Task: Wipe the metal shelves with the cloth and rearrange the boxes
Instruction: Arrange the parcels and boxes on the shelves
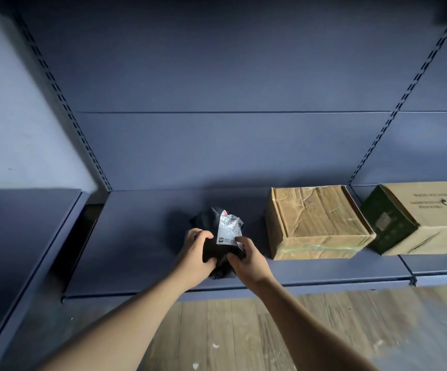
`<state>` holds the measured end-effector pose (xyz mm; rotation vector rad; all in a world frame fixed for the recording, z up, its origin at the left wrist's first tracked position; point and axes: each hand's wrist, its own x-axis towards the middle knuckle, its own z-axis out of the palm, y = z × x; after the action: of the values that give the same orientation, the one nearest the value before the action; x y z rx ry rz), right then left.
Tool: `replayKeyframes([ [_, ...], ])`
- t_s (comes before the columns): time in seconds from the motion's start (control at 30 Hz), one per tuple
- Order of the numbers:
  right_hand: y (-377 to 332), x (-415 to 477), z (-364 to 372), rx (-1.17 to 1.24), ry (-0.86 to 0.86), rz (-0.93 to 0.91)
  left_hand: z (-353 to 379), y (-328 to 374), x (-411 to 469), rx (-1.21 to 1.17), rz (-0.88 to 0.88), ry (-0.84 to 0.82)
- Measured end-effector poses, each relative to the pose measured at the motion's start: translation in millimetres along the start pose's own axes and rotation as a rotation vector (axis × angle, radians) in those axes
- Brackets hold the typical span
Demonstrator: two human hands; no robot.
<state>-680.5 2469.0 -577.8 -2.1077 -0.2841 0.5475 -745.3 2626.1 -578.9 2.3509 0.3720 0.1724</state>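
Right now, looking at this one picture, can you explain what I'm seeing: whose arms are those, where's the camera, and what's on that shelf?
There is no machine here. A person wears one wide-angle camera on the head, so you are looking down along their own bare arms. The left hand and the right hand both grip a crumpled black parcel bag with a white label, at a blue metal shelf. Whether the bag rests on the shelf or is lifted, I cannot tell. To its right stand two cardboard boxes: a taped brown box and, further right, a box with a dark green side. Below is a wooden floor.
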Motion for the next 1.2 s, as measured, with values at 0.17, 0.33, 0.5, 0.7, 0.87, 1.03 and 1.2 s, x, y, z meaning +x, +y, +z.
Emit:
replayKeyframes([
  [0.17, 0, 5, 4, -0.052, -0.019, 0.027, 4, -3, 5, 0.012, -0.032, -0.077],
  [0.33, 8, 14, 6, -0.139, -0.005, -0.013, 7, -9, 8, 0.038, -0.055, -0.125],
  [0.5, 10, 17, 8, -0.149, 0.010, -0.001, 6, -10, 8, 0.035, -0.059, -0.127],
  [0.7, -48, -37, -24, -0.040, 0.093, 0.018, -63, 52, -30, -0.065, -0.185, -0.024],
  [0.87, -164, -135, -97, 0.019, 0.094, 0.014, -170, 192, -85, -0.144, -0.280, -0.030],
  [1.03, -309, -251, -202, 0.044, 0.104, -0.020, -287, 339, -144, -0.212, -0.302, 0.037],
  [1.2, -460, -316, -313, 0.066, 0.208, -0.154, -416, 482, -151, -0.348, -0.186, 0.234],
])
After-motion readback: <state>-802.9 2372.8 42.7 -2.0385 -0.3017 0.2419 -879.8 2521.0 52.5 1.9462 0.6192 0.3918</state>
